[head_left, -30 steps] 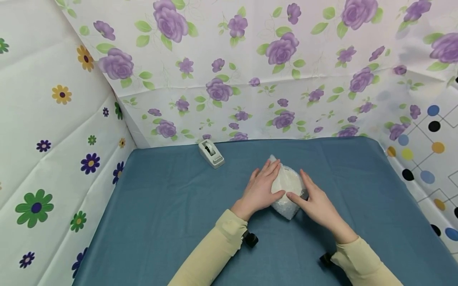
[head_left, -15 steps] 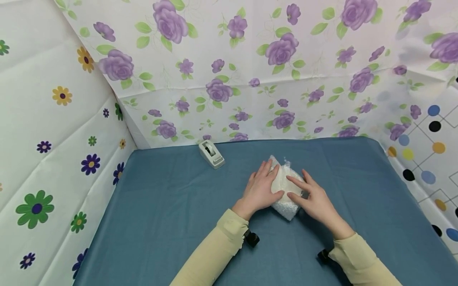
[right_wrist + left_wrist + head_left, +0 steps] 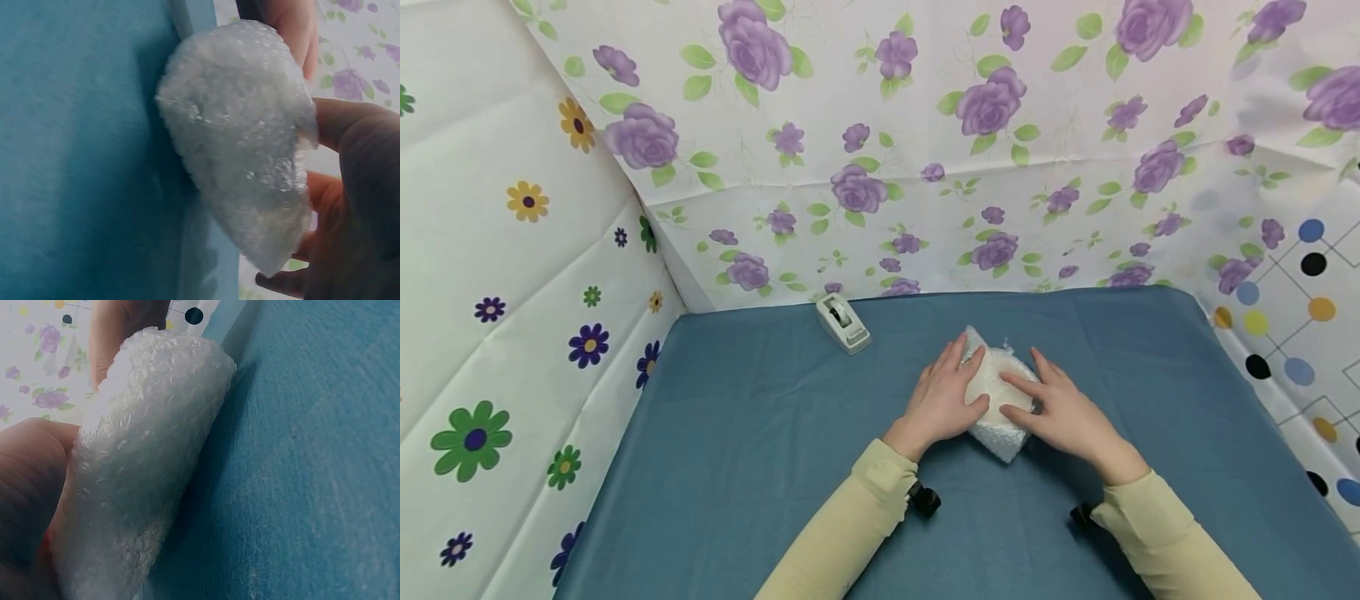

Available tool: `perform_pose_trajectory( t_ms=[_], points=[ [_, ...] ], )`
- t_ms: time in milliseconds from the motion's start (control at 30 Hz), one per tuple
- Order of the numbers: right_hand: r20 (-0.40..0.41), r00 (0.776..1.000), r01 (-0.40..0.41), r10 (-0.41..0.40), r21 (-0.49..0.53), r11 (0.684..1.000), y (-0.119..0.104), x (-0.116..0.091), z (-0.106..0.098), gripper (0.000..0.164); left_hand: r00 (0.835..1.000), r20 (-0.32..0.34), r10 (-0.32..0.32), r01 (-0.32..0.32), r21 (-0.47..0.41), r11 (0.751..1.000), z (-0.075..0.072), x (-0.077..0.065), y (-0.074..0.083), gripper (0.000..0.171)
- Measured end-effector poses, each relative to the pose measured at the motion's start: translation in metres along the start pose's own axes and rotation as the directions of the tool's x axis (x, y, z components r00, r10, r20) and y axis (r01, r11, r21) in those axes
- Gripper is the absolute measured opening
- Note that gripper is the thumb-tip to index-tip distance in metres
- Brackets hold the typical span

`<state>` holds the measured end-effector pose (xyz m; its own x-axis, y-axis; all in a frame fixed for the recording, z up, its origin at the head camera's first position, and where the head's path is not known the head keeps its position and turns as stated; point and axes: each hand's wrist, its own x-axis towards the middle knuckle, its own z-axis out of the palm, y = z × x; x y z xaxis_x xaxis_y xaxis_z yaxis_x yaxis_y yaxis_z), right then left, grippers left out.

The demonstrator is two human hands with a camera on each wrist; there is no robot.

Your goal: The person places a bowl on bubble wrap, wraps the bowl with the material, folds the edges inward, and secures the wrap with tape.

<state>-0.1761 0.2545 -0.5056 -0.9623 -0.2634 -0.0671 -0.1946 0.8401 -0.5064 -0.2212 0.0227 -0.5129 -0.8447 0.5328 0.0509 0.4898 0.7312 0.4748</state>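
A bubble-wrapped bundle [image 3: 992,383] with a pale round top lies on the blue cloth, right of the middle in the head view. Its bumpy wrap [image 3: 144,425] fills much of the left wrist view. My left hand [image 3: 936,396] lies on the bundle's left side, fingers spread toward the far corner and thumb on the top. From the right, my right hand [image 3: 1067,417] touches the bundle with thumb and forefinger over the top, other fingers loosely along the far right side. In the right wrist view, the wrap [image 3: 244,137] shows a folded edge near the thumb.
A white tape dispenser [image 3: 844,323] stands near the back edge of the blue-covered table [image 3: 760,458]. Flower-printed sheets [image 3: 857,150] rise behind and at the left, and a dotted sheet [image 3: 1300,367] hangs at the right.
My right forefinger has come from the bundle's far right side onto its top. A bit of wrap that stuck up at the far edge now lies lower. The left hand has barely moved.
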Motion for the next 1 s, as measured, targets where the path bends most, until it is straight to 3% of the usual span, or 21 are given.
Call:
perform_pose_trajectory(
  t_ms=[333, 500, 633, 767, 900, 1000],
  points=[
    [0.063, 0.998, 0.013, -0.005, -0.13, 0.991, -0.006, 0.009, -0.009, 0.08, 0.998, -0.054, 0.031, -0.035, -0.084, 0.996, -0.007, -0.01, -0.01, 0.068],
    [0.081, 0.997, -0.005, 0.015, -0.126, 0.992, -0.009, 0.013, -0.012, 0.079, 0.99, -0.134, 0.042, -0.059, -0.13, 0.99, -0.012, -0.019, -0.024, 0.065],
    [0.096, 0.995, -0.019, 0.029, -0.099, 0.995, -0.012, 0.016, -0.013, 0.078, 0.971, -0.237, 0.022, -0.076, -0.221, 0.972, -0.016, -0.029, -0.039, 0.06],
    [0.108, 0.994, -0.017, 0.025, -0.073, 0.997, -0.015, 0.018, -0.015, 0.077, 0.922, -0.38, -0.069, -0.074, -0.347, 0.935, -0.019, -0.035, -0.054, 0.046],
    [0.111, 0.994, -0.011, 0.019, -0.07, 0.997, -0.017, 0.018, -0.016, 0.076, 0.841, -0.494, -0.219, -0.056, -0.482, 0.874, -0.023, -0.039, -0.067, 0.031],
    [0.11, 0.994, -0.012, 0.02, -0.071, 0.997, -0.019, 0.018, -0.015, 0.076, 0.777, -0.514, -0.363, -0.019, -0.596, 0.803, -0.028, -0.04, -0.077, 0.027]
  ],
)
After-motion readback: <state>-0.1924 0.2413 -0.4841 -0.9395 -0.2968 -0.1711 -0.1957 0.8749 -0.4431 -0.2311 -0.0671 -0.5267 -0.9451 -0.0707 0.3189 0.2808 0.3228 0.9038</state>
